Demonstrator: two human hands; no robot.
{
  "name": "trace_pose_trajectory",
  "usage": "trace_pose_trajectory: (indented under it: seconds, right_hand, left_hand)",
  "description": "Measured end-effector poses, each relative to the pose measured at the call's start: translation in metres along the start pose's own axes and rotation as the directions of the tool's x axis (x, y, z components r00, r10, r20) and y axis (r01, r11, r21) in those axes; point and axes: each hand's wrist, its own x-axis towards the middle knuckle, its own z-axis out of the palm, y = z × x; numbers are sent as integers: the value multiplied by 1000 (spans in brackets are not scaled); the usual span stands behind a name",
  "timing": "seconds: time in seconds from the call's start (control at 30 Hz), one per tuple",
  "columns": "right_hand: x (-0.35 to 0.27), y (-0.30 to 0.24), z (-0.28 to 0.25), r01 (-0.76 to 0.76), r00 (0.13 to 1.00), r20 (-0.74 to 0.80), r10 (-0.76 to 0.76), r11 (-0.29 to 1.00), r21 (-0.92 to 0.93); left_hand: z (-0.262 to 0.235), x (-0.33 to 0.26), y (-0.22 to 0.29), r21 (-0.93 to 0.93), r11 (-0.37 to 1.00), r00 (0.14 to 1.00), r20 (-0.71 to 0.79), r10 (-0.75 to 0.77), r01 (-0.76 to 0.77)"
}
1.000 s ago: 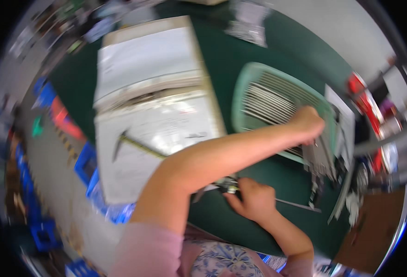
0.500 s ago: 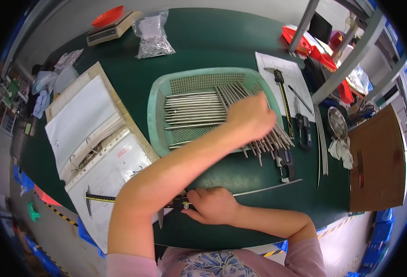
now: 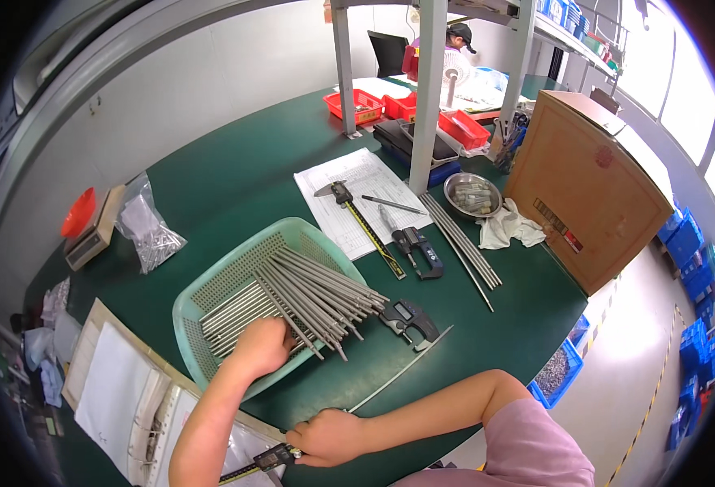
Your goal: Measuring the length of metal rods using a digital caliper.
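Observation:
A pale green perforated basket (image 3: 185,312) holds many slim metal rods (image 3: 317,292), some heaped crosswise over its right rim. My left hand (image 3: 262,345) reaches inside, at the near side of the heap, with curled fingers. Whatever those fingers grip is hidden. Below the basket, my right hand (image 3: 327,438) is closed round a digital caliper (image 3: 275,457), whose scale runs off to the lower left. A single thin rod (image 3: 402,369) extends from that hand to the upper right, its near end hidden by the hand.
A micrometer (image 3: 410,321) lies right of the basket. Beyond are a paper sheet (image 3: 317,174), another caliper (image 3: 366,227), a second micrometer (image 3: 422,252), long rods (image 3: 463,243), a metal bowl (image 3: 473,195) and a cardboard box (image 3: 589,187). An open binder (image 3: 118,390) sits left.
The view has swung to the right. My left hand has moved from the heaped rods at the basket's right side to its near side. My right hand still holds the caliper.

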Motion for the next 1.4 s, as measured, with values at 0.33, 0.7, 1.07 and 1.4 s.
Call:
trace_pose_trajectory:
  seconds: [0.33,0.7,1.07,1.4]
  right_hand:
    - [11,4,6,9,1000,4,-9,1000,-24]
    - [14,-8,-11,27,995,98,-21,998,-52]
    - [27,-32,-33,-75,984,155,90,992,-103]
    - [15,-38,-49,-191,967,-135,217,964,183]
  left_hand:
    - [-36,-8,-14,-93,995,984,178,-26,43]
    - [-96,-190,-20,-285,938,935,-237,-266,195]
    - [24,-335,9,-820,437,336,-557,-760,-370]
    - [61,-379,5,-813,356,-94,-354,-930,-461]
